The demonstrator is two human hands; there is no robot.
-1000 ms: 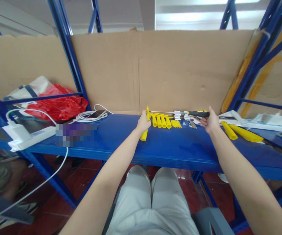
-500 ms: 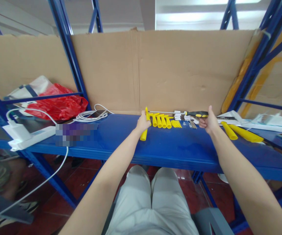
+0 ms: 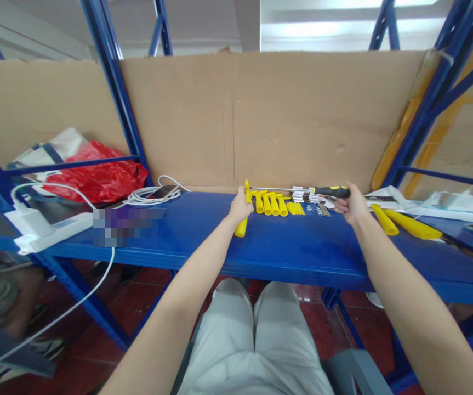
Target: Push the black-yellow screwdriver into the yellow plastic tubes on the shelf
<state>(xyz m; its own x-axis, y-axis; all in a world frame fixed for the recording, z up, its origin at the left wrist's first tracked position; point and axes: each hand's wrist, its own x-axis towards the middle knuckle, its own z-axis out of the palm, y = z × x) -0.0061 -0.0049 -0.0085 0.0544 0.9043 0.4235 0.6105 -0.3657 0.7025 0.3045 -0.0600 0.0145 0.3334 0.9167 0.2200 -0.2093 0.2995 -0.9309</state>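
Observation:
My left hand (image 3: 240, 207) is closed around a long yellow plastic part (image 3: 242, 226) that stands tilted on the blue shelf (image 3: 228, 241). My right hand (image 3: 352, 204) grips the black and yellow handle of a screwdriver (image 3: 331, 191); its thin metal shaft points left toward the top of the yellow part. Between my hands lies a row of several small yellow plastic pieces (image 3: 275, 204), with some small white pieces (image 3: 304, 195) behind them.
Two long yellow tubes (image 3: 409, 224) lie to the right of my right hand. A coiled white cable (image 3: 152, 193), a red plastic bag (image 3: 96, 176) and a white charger on a power strip (image 3: 41, 227) sit on the left. A cardboard wall (image 3: 285, 115) backs the shelf.
My right hand has shifted slightly and its thumb has come down onto the screwdriver handle. The left hand and the yellow part have stayed in place.

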